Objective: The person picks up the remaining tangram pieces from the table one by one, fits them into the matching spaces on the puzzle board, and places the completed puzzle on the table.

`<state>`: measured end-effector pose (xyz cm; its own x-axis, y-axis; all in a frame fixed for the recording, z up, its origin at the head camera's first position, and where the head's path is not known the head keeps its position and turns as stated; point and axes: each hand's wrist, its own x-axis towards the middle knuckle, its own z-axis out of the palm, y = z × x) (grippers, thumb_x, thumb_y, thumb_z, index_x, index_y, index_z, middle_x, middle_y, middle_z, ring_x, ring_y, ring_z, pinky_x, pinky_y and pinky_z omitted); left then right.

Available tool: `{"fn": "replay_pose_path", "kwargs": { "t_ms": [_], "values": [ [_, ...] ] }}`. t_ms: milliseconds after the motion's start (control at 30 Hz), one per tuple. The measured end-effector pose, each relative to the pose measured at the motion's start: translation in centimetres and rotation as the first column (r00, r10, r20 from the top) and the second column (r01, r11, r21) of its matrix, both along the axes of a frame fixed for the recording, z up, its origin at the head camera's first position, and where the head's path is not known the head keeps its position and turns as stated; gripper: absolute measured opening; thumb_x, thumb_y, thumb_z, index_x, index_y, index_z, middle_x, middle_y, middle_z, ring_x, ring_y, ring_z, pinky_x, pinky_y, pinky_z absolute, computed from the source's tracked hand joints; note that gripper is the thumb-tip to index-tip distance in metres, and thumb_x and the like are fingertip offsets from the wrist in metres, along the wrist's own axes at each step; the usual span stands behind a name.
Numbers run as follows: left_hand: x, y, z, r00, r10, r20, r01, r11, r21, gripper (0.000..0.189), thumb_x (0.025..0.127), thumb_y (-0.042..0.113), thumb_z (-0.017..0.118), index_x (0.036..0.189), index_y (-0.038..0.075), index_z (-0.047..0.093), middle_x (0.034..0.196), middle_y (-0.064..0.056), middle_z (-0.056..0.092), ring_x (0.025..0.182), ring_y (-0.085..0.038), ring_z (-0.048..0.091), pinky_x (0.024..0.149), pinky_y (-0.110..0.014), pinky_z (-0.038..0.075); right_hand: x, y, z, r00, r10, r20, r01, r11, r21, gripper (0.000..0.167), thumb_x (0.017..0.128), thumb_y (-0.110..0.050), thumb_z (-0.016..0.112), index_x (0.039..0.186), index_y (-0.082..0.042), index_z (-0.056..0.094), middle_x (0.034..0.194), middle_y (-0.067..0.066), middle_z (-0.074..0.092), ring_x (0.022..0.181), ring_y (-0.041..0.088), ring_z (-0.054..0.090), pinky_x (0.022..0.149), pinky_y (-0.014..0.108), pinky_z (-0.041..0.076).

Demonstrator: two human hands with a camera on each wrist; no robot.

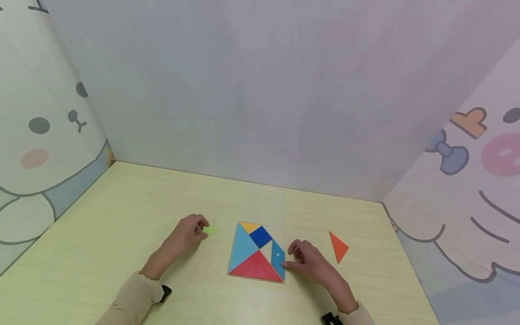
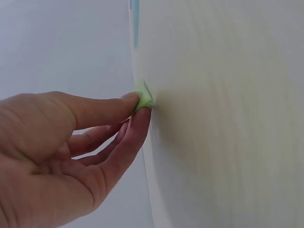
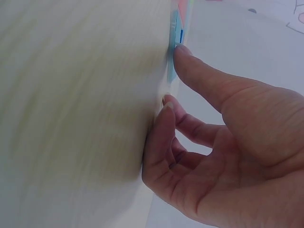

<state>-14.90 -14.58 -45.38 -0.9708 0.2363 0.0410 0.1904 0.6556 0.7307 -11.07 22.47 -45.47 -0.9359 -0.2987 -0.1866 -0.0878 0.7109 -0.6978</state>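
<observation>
My left hand (image 1: 188, 232) pinches a light green tangram piece (image 2: 144, 96) between thumb and fingertips, left of the puzzle and close to the table. In a thin square tray (image 1: 266, 251) lie a light blue large triangle (image 1: 243, 248), a red large triangle (image 1: 257, 267), a yellow small triangle (image 1: 249, 226), a dark blue square (image 1: 260, 237) and a blue parallelogram (image 1: 277, 258) with a white dot. At the tray's right edge is my right hand (image 1: 310, 262). Its thumb touches the parallelogram's edge, while its other fingers bend loosely near the tabletop, holding nothing.
An orange triangle (image 1: 339, 247) lies on the pale wooden table (image 1: 162, 189), right of the right hand. A grey-white cloth wall (image 1: 252, 90) rises behind the table, with cartoon-printed panels at both sides. Between the square, parallelogram and red triangle, a pale gap shows.
</observation>
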Motion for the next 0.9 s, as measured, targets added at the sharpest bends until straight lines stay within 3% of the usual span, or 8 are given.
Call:
{"fn": "replay_pose_path", "kwargs": {
  "t_ms": [200, 633, 900],
  "values": [
    [-0.2, 0.5, -0.2, 0.998, 0.027, 0.054, -0.029, 0.999, 0.043, 0.017, 0.089, -0.003, 0.075, 0.105, 0.0, 0.069, 0.095, -0.006, 0.066, 0.085, -0.017, 0.062, 0.075, -0.034, 0.053, 0.1, 0.0, 0.0, 1.0, 0.005, -0.003, -0.005, 1.0, 0.0, 0.033, 0.088, -0.024, 0.083, 0.104, -0.007, 0.059, 0.091, 0.005, 0.05, 0.085, 0.021, 0.048, 0.068, 0.026, 0.042],
    [-0.4, 1.8, -0.4, 0.996, -0.088, -0.006, 0.088, 0.989, 0.118, 0.017, 0.09, 0.0, 0.076, 0.106, 0.004, 0.075, 0.092, 0.0, 0.068, 0.083, -0.015, 0.064, 0.075, -0.029, 0.054, 0.1, 0.0, 0.1, 1.0, -0.014, 0.005, 0.014, 1.0, 0.004, 0.033, 0.088, -0.024, 0.083, 0.104, -0.007, 0.059, 0.091, 0.005, 0.051, 0.085, 0.021, 0.048, 0.067, 0.027, 0.042],
    [-0.4, 3.6, 0.1, 0.998, -0.054, 0.009, 0.052, 0.989, 0.137, 0.014, 0.09, 0.001, 0.077, 0.103, 0.005, 0.075, 0.091, 0.001, 0.068, 0.081, -0.014, 0.062, 0.072, -0.025, 0.053, -0.1, 0.1, -0.1, 1.0, 0.011, -0.008, -0.011, 1.0, -0.011, 0.032, 0.09, -0.024, 0.082, 0.104, -0.006, 0.059, 0.091, 0.005, 0.05, 0.085, 0.02, 0.047, 0.068, 0.027, 0.041]
  ]
}}
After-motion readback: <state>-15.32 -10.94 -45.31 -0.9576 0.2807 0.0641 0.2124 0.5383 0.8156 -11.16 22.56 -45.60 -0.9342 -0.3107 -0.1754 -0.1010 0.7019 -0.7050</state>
